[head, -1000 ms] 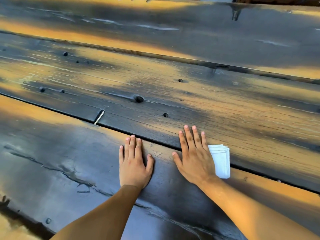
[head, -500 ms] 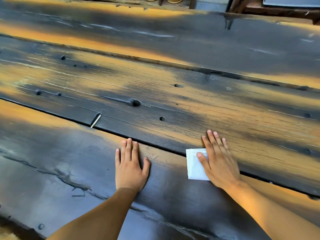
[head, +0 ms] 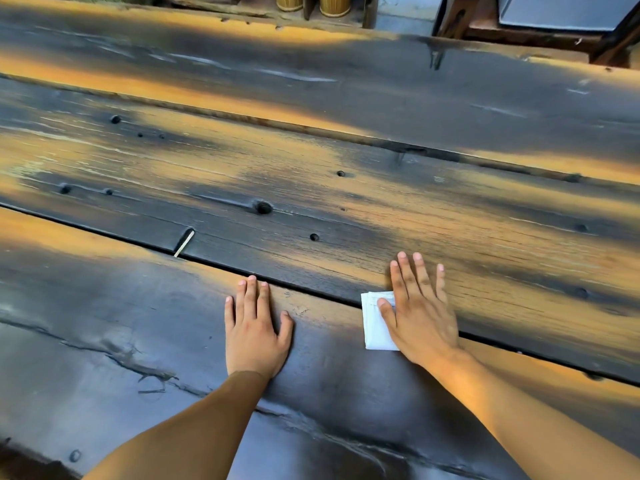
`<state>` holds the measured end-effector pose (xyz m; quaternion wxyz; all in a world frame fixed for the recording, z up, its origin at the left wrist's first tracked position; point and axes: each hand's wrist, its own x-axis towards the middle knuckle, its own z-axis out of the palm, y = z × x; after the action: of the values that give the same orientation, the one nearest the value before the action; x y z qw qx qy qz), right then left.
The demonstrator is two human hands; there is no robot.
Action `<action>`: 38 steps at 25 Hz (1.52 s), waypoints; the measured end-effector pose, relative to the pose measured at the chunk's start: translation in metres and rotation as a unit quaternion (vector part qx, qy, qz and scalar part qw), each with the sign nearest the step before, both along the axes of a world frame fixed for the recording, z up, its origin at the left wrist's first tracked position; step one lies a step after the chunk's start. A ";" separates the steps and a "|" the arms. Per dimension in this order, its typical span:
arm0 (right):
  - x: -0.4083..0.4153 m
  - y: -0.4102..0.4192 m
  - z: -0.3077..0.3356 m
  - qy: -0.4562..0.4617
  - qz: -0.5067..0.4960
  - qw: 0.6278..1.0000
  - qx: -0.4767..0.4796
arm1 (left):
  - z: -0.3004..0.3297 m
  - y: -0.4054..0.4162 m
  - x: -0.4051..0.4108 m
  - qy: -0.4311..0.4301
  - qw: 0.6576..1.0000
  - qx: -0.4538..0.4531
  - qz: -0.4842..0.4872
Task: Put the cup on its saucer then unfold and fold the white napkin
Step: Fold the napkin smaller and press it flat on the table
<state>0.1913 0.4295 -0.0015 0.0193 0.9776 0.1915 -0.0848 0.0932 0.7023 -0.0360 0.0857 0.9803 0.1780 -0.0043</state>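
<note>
A small folded white napkin (head: pixel 375 323) lies on the dark wooden plank table (head: pixel 311 150), across the gap between two planks. My right hand (head: pixel 419 306) lies flat on its right part, fingers straight, the thumb resting on the cloth; only the napkin's left strip shows. My left hand (head: pixel 254 327) rests flat on the bare wood to the left of the napkin, apart from it. No cup or saucer is in view.
The table's far edge runs along the top. Beyond it stand two bamboo-coloured cylinders (head: pixel 311 3) and dark wooden furniture (head: pixel 540 32). A pale sliver (head: pixel 184 242) sticks out of the plank gap left of my hands.
My right hand has moved from the napkin's left side onto its right part, so the napkin now shows to the hand's left. The left hand has stayed flat. The view has tilted up.
</note>
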 end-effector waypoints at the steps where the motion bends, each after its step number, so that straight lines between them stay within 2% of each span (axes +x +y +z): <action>1: -0.002 0.005 0.001 -0.013 0.010 1.000 0.009 | 0.000 0.000 0.000 0.001 1.000 0.000 -0.001; 6: -0.015 0.029 -0.013 0.012 0.017 0.997 0.072 | 0.000 -0.001 -0.001 -0.004 1.000 0.000 -0.001; 15: -0.014 0.034 -0.011 0.018 -0.006 0.997 0.081 | 0.002 -0.001 0.000 0.002 1.000 0.008 -0.007; 18: -0.018 0.048 -0.006 0.010 0.032 0.994 0.102 | 0.002 -0.001 0.000 -0.006 1.000 0.004 -0.004; 22: -0.022 0.059 -0.015 0.036 0.055 0.994 0.083 | 0.004 -0.002 0.001 -0.003 1.000 0.003 -0.004; 32: -0.023 0.060 -0.025 0.024 0.046 0.996 0.077 | 0.003 -0.002 -0.001 -0.005 1.000 0.002 -0.003; 34: -0.023 0.059 -0.018 0.031 0.047 0.993 0.105 | 0.004 -0.004 0.001 0.002 1.000 0.004 -0.001; 36: -0.023 0.055 -0.006 0.040 0.035 0.981 0.187 | 0.008 -0.007 0.002 0.037 0.999 0.014 0.010; 38: -0.026 0.041 0.005 -0.008 -0.049 0.961 0.272 | 0.017 -0.013 0.004 0.070 0.997 0.025 0.022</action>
<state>0.1653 0.4708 0.0036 -0.2505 0.9548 0.1586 -0.0225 0.0977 0.6891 -0.0191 0.0490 0.9751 0.2057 -0.0670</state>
